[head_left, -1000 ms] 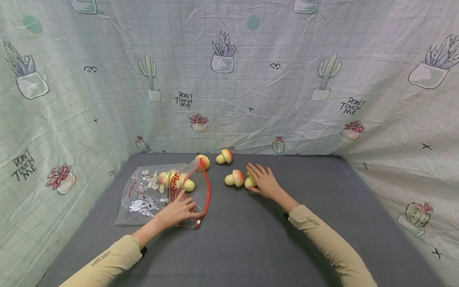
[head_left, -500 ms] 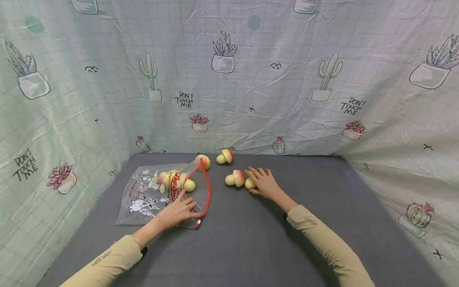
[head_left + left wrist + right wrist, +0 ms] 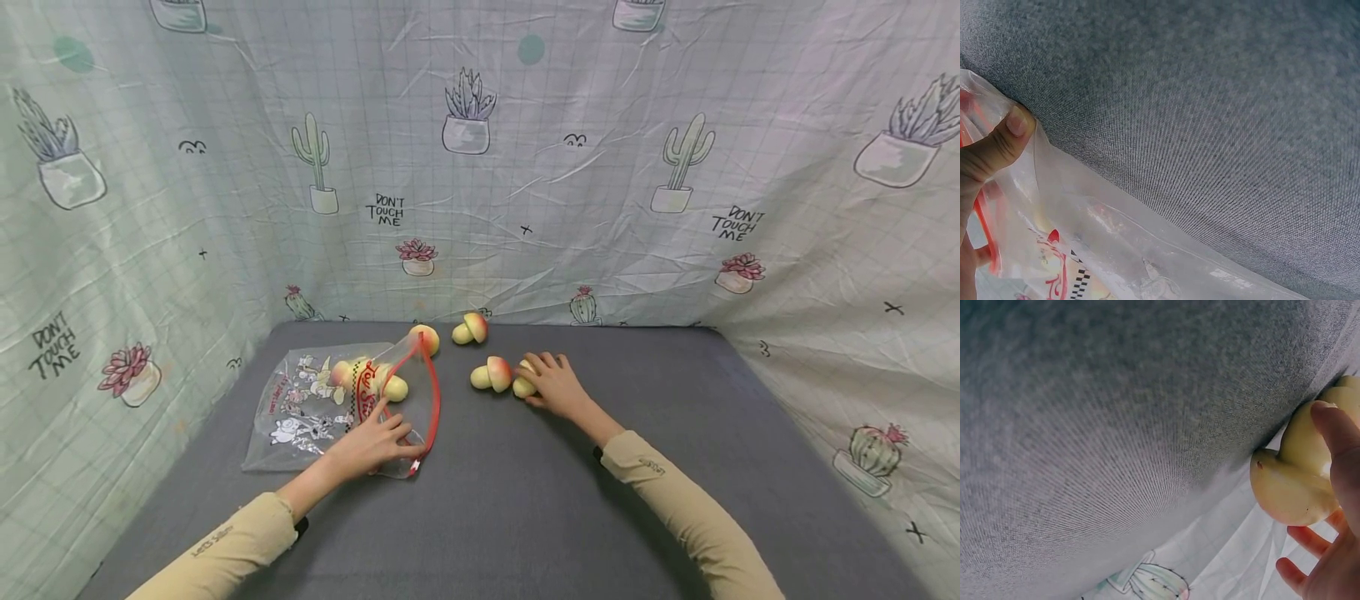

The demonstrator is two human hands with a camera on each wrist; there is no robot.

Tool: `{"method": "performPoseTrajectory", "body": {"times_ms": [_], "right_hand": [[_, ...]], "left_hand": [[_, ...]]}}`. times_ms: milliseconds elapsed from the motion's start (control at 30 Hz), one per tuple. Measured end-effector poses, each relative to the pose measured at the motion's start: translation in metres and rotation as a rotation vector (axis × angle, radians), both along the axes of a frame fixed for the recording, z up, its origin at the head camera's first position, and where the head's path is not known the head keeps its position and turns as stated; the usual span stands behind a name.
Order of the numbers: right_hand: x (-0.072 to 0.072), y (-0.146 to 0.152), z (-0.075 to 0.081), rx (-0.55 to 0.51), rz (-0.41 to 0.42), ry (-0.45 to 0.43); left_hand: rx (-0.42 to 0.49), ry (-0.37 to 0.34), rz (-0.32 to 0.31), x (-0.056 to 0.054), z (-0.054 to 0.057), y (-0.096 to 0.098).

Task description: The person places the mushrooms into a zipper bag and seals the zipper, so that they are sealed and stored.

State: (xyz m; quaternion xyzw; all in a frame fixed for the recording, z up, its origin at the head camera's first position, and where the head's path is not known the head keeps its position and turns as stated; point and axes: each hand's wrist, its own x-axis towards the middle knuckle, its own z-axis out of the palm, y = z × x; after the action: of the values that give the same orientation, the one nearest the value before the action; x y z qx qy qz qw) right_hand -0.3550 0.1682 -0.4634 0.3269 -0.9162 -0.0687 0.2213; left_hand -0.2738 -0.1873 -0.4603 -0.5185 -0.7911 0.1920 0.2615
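Note:
In the head view my left hand (image 3: 367,450) holds the near side of the mouth of a clear zip bag (image 3: 262,442) with a red edge. The left wrist view shows my thumb (image 3: 1004,147) against the bag's plastic (image 3: 1079,181). Yellow toy mushrooms (image 3: 395,388) with reddish caps lie inside the bag. My right hand (image 3: 558,392) grips another toy mushroom (image 3: 523,386) on the table, its far part hidden by the fingers. In the right wrist view my thumb presses on that mushroom (image 3: 1291,487), and other fingers reach around its cap.
One loose toy mushroom (image 3: 491,375) lies just left of my right hand. Another (image 3: 470,328) sits farther back, and a rounded one (image 3: 425,337) is by the bag's far corner. A patterned cloth (image 3: 525,267) hangs behind the grey table (image 3: 510,517).
My right hand has shifted slightly, its fingers drawing in more closely around the toy mushroom. The left hand and the bag stay in place.

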Motion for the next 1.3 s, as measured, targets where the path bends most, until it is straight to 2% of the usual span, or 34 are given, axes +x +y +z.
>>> {"method": "performPoseTrajectory", "body": {"times_ms": [167, 433, 633, 933, 1300], "right_hand": [[0.0001, 0.0011, -0.0019, 0.015, -0.01, 0.014], [0.002, 0.0013, -0.0014, -0.02, -0.004, 0.009], [0.0036, 0.0006, 0.001, 0.027, -0.022, 0.03], [0.0053, 0.0012, 0.0021, 0.017, 0.03, 0.068], [0.0081, 0.0025, 0.0014, 0.066, 0.061, 0.108]], "left_hand": [[-0.006, -0.018, 0.011, 0.0011, 0.0001, 0.0001], [-0.015, -0.026, 0.023, 0.0021, 0.001, -0.0005], [-0.019, -0.041, 0.025, 0.0016, 0.001, -0.0002], [-0.024, -0.026, 0.033, 0.0007, -0.0007, 0.0008], [-0.028, -0.029, 0.038, 0.0021, 0.0011, 0.0015]]}}
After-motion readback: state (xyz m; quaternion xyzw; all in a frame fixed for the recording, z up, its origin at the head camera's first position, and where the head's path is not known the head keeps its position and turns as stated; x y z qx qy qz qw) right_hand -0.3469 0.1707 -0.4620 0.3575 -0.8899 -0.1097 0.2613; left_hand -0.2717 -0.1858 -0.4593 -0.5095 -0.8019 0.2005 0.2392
